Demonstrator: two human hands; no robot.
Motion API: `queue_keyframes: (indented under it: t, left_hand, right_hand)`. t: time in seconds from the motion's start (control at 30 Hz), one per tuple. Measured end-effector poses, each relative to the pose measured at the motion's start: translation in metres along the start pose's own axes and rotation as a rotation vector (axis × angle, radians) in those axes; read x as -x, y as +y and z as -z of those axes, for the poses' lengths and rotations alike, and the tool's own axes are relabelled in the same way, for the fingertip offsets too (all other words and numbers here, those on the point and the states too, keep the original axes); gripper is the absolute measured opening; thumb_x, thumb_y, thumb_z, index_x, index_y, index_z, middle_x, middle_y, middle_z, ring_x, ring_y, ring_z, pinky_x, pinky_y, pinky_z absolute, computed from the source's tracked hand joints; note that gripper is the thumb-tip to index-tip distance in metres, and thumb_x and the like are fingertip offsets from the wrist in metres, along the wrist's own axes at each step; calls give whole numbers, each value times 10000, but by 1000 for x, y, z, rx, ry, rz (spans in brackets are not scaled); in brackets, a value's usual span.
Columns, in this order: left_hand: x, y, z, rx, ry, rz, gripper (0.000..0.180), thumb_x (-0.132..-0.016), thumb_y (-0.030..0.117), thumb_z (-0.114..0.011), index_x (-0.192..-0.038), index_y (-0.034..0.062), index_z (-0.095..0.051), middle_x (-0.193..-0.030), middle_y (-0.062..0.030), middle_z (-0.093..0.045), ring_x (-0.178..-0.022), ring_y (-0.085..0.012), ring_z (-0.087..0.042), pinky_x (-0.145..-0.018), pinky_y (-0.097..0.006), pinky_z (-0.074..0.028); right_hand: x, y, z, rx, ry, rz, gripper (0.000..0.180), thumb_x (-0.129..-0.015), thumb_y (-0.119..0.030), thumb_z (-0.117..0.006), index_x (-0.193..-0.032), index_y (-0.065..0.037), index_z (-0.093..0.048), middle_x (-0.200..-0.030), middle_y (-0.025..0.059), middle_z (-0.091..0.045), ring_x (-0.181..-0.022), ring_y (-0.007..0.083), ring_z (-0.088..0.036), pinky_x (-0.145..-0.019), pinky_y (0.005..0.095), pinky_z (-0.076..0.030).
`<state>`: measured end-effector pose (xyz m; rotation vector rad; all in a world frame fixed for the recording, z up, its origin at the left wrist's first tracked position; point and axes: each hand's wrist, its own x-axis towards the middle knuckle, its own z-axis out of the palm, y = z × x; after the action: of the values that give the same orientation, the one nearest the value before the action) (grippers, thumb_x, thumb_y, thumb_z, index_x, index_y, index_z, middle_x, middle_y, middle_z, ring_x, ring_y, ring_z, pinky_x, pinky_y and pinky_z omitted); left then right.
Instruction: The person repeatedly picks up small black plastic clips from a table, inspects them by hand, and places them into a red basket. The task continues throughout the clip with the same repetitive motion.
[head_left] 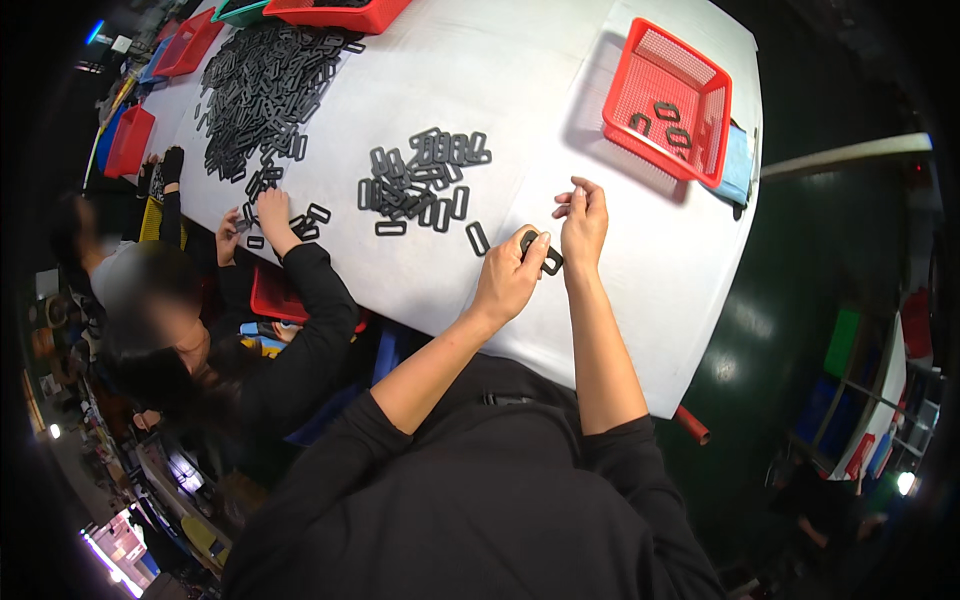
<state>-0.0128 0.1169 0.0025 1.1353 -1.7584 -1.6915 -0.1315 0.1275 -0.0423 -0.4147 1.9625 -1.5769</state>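
Note:
My left hand (505,278) is closed on black rectangular frame pieces (551,262), pinched under the thumb; the fingers hide part of them, so I cannot tell how many there are. Right beside it, my right hand (584,226) is raised over the table with loosely bent fingers, and nothing shows in it. A single black frame piece (477,239) lies on the white table just left of my left hand. Farther left is a loose heap of the same pieces (425,175). A red basket (652,152) at the far right holds several of them.
A much larger pile of black pieces (265,95) covers the far left of the white table (520,90). Another person (280,320) handles pieces there, at my left. More red bins (340,14) stand along the far edge. Blue cloth (737,165) lies beside the basket.

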Motion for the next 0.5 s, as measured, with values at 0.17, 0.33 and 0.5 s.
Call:
queue_keyframes:
  t: [0.17,0.33,0.5]
  left_hand:
    - [-61,-39,30,244,-104,257,185,-943,196,-415,-1004,22,-431,-868,-47,-515,-744,-84,-485,-640,-234,-418]
    - [-128,-67,70,574,34,529,292,-889,74,-485,-1131,-5,-341,-889,-142,-559,-647,-186,-597,-511,-295,-525]
    - [-285,-22,192,536,202,244,170,-914,120,-450,-965,-22,-529,-843,-108,-603,-734,-199,-622,-605,-290,-537]
  right_hand:
    - [-3,-9,-43,-156,-331,-83,394,-970,-294,-308,-1227,-18,-422,-1084,141,-593,-1063,189,-504,-905,314,-376]
    - [-23,8,-75,200,-329,-75,431,-939,-309,-398,-1278,-43,-400,-1214,159,-516,-1070,205,-509,-906,318,-391]
    - [-37,15,-57,235,-321,-176,399,-927,-299,-430,-1232,-46,-472,-1175,136,-548,-1116,225,-486,-936,352,-364]
